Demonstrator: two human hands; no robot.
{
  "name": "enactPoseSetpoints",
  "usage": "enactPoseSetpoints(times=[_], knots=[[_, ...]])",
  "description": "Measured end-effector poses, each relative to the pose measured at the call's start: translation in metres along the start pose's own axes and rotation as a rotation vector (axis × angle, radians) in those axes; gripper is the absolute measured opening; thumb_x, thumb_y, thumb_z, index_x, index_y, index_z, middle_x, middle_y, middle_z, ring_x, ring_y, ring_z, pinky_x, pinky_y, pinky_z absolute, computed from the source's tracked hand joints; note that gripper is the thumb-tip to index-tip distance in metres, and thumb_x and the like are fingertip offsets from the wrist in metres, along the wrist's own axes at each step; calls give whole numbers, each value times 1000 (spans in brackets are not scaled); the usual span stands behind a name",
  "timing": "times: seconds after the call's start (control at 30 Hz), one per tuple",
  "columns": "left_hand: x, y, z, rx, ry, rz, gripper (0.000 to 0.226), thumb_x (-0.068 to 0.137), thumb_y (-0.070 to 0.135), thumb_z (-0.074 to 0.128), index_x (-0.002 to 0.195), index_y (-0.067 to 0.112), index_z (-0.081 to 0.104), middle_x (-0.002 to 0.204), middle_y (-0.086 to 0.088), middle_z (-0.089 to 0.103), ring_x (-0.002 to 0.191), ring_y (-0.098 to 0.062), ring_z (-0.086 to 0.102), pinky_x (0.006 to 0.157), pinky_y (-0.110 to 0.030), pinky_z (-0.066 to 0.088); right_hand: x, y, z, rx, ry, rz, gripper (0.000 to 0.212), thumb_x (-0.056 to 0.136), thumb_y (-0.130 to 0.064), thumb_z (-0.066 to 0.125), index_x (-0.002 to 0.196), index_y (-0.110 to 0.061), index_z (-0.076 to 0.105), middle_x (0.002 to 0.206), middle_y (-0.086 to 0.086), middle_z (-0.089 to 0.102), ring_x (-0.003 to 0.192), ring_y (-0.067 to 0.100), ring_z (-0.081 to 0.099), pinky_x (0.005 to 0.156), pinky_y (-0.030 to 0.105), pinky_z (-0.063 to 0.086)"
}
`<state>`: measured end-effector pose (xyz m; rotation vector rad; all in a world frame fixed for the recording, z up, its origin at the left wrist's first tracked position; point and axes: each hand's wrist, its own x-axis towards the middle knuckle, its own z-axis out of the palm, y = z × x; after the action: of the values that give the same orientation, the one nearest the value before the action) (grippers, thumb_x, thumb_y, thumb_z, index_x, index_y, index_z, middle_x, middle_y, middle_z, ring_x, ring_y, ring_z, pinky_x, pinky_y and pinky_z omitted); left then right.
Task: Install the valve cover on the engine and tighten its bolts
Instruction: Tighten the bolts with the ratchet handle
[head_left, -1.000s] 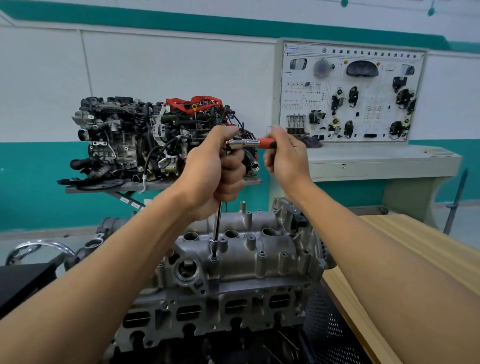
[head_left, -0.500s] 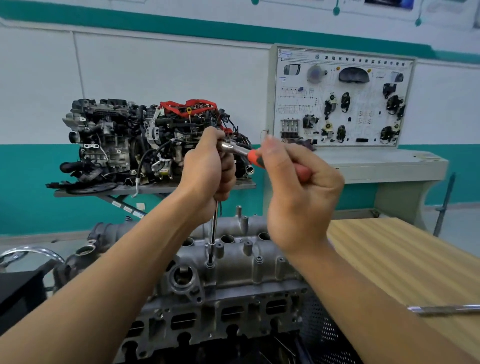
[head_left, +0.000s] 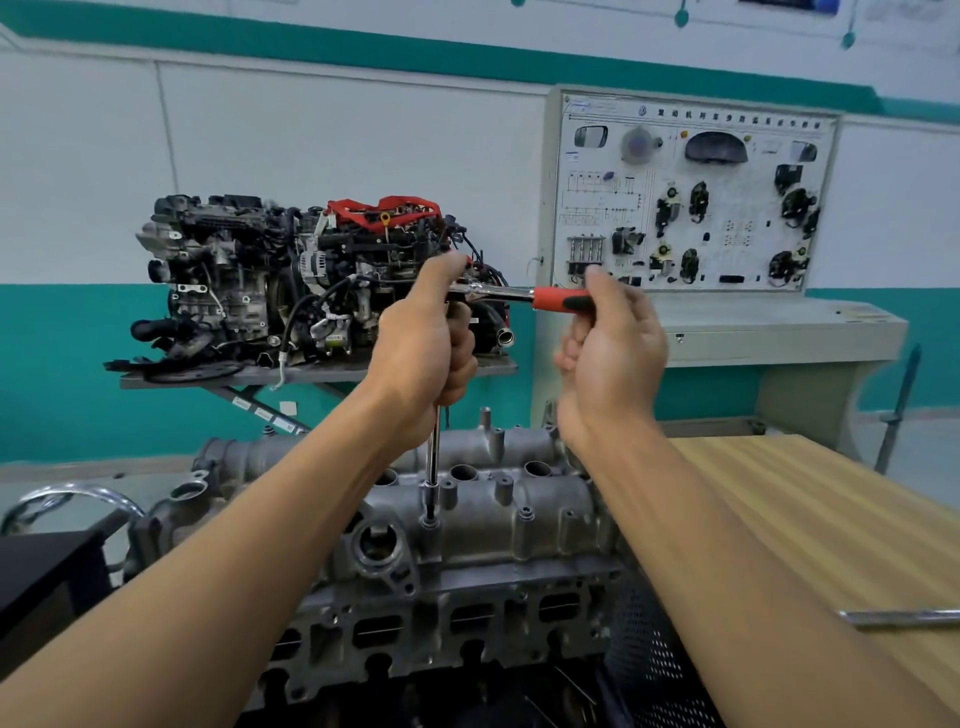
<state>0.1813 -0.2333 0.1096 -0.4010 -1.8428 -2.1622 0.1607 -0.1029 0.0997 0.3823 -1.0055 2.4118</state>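
The grey aluminium valve cover sits on the engine in front of me. A ratchet wrench with a red and black handle carries a long chrome extension that stands upright with its socket on a bolt near the cover's left middle. My left hand is wrapped around the ratchet head and the top of the extension. My right hand grips the handle's end, which points right.
A second complete engine stands on a stand behind. A training panel sits on a grey console at the back right. A wooden table lies to the right with a chrome bar on it.
My right hand swung the ratchet handle toward me and then back out to the right. My left hand stayed on the ratchet head, and the socket stayed on the bolt.
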Motion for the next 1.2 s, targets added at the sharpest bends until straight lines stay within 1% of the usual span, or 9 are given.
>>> enactPoseSetpoints(times=[0.1, 0.23, 0.47, 0.53, 0.7, 0.83, 0.93, 1.0, 1.2], knots=[[0, 3, 2, 12, 16, -5, 60, 97, 45, 43, 41, 27, 29, 45, 7, 18, 41, -15, 11, 40, -18, 14, -23, -11, 1, 19, 47, -144, 31, 92, -7, 65, 68, -17, 49, 62, 8, 34, 50, 14, 30, 46, 23, 28], [-3, 7, -1, -1, -1, 1, 54, 97, 41, 40, 48, 26, 25, 45, 6, 18, 39, -15, 11, 39, -17, 15, -47, -17, 4, -38, 6, -262, 32, 84, -14, 69, 59, -25, 52, 61, 7, 33, 55, 18, 29, 52, 29, 27], [-10, 2, 4, -37, 96, 70, 52, 97, 40, 46, 49, 27, 30, 43, 9, 22, 38, -13, 14, 36, -17, 17, -43, -16, -8, -117, -139, -301, 19, 86, -20, 66, 73, -19, 52, 64, 5, 37, 56, 16, 33, 52, 27, 31], [-8, 2, 2, -36, 91, 58, 51, 97, 42, 47, 52, 27, 28, 45, 9, 21, 39, -13, 14, 37, -16, 17, -34, -11, -8, -128, -140, -272, 19, 90, -21, 65, 77, -19, 52, 63, 2, 38, 53, 14, 33, 49, 24, 31], [0, 9, 7, 58, 82, -26, 54, 99, 40, 45, 49, 26, 28, 45, 7, 21, 42, -15, 12, 41, -22, 13, -5, -6, -1, -278, 11, -57, 17, 101, -21, 56, 87, -12, 53, 61, 1, 42, 48, 10, 35, 46, 23, 30], [-16, 6, 8, 51, 48, 68, 61, 99, 37, 43, 40, 27, 30, 42, 9, 23, 38, -13, 14, 39, -18, 16, -21, -13, -13, -157, -90, -170, 18, 99, -16, 55, 81, -14, 52, 54, -2, 41, 45, 9, 35, 41, 20, 30], [-25, 4, 9, 3, 61, 135, 55, 100, 33, 42, 47, 29, 27, 42, 9, 21, 39, -13, 13, 38, -17, 16, -32, -18, -17, -107, -164, -226, 19, 97, -15, 55, 78, -15, 50, 54, 0, 38, 44, 10, 34, 41, 21, 30], [-24, 4, 8, -1, 71, 147, 55, 100, 32, 42, 48, 29, 27, 43, 8, 20, 40, -14, 12, 39, -17, 16, -32, -16, -15, -122, -149, -212, 22, 101, -12, 53, 79, -14, 49, 57, 4, 35, 46, 12, 32, 41, 22, 28], [-4, 12, 6, 40, 105, -18, 56, 100, 38, 44, 47, 26, 28, 45, 7, 21, 41, -15, 13, 41, -22, 12, -7, -17, 5, -278, -61, -50, 15, 101, -17, 54, 87, -12, 51, 62, 1, 44, 48, 11, 36, 43, 21, 31]])
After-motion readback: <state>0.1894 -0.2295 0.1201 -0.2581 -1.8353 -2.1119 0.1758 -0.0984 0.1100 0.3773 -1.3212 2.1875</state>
